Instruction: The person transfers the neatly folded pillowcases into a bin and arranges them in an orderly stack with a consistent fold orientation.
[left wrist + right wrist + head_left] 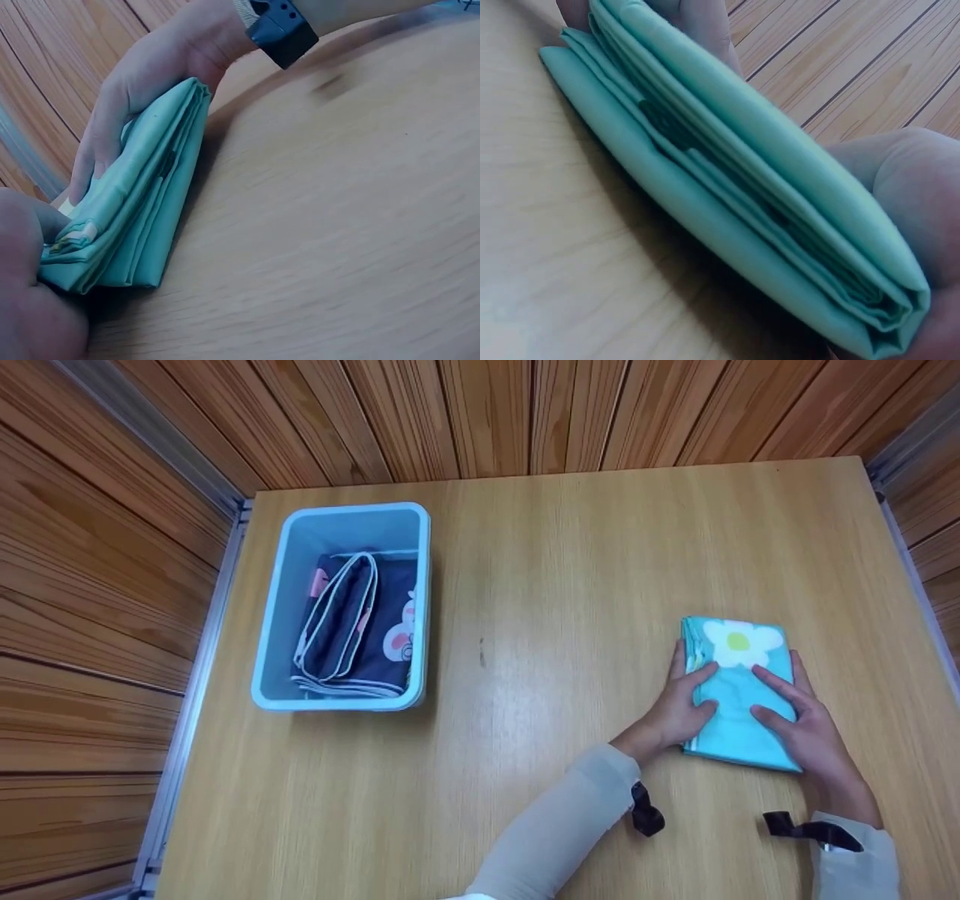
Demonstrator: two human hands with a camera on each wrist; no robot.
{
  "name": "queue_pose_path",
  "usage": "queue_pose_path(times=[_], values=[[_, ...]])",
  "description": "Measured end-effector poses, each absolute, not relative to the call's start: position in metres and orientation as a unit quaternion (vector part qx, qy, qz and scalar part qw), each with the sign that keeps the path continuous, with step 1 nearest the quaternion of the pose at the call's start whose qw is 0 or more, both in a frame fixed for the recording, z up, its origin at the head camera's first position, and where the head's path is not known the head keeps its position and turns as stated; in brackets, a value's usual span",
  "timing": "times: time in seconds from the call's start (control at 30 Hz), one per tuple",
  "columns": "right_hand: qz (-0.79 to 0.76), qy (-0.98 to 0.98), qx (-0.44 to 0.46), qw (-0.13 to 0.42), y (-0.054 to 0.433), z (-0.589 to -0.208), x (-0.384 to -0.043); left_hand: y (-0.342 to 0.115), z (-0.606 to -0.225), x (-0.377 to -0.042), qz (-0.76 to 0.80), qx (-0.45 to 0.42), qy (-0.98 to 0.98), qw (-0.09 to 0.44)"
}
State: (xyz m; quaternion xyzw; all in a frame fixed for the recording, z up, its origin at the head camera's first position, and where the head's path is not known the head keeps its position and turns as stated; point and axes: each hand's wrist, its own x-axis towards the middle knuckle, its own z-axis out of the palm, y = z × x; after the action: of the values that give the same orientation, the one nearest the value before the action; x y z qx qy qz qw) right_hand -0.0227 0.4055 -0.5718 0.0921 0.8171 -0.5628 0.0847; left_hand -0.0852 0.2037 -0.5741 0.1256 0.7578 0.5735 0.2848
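Note:
A folded turquoise cloth (739, 720) with a white flower and yellow-green centre lies at the right side of the table. My left hand (684, 709) grips its left edge, thumb on the top face. On the opposite edge my right hand (814, 727) holds it, the thumb and a finger resting on top. The left wrist view shows the folded layers of the cloth (139, 202) between both hands. Close up in the right wrist view, its thick stacked folds (765, 172) slant just over the wood, with hand parts at either end.
A light blue plastic bin (262, 660) stands at the table's left. Inside are folded dark navy cloths (386, 607) with white edging and pink prints. Wooden plank walls (495, 420) border the table (525, 585) at the back and sides. Black straps hang from both sleeves.

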Motion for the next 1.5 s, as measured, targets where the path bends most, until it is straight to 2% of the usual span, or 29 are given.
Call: queue_pose_path(times=[0.2, 0.47, 1.07, 1.5], values=[[-0.567, 0.814, 0.098, 0.083, 0.405, -0.572, -0.023, 0.204, -0.574, -0.085, 0.568, 0.125, 0.762, 0.283], [-0.555, 0.827, 0.082, 0.038, 0.403, -0.574, -0.021, 0.203, -0.576, -0.084, 0.574, 0.142, 0.759, 0.273], [-0.559, 0.820, 0.110, 0.055, 0.398, -0.566, -0.022, 0.202, -0.572, -0.087, 0.580, 0.118, 0.751, 0.292], [-0.565, 0.820, 0.086, 0.033, 0.394, -0.560, -0.031, 0.195, -0.561, -0.093, 0.587, 0.114, 0.748, 0.286]])
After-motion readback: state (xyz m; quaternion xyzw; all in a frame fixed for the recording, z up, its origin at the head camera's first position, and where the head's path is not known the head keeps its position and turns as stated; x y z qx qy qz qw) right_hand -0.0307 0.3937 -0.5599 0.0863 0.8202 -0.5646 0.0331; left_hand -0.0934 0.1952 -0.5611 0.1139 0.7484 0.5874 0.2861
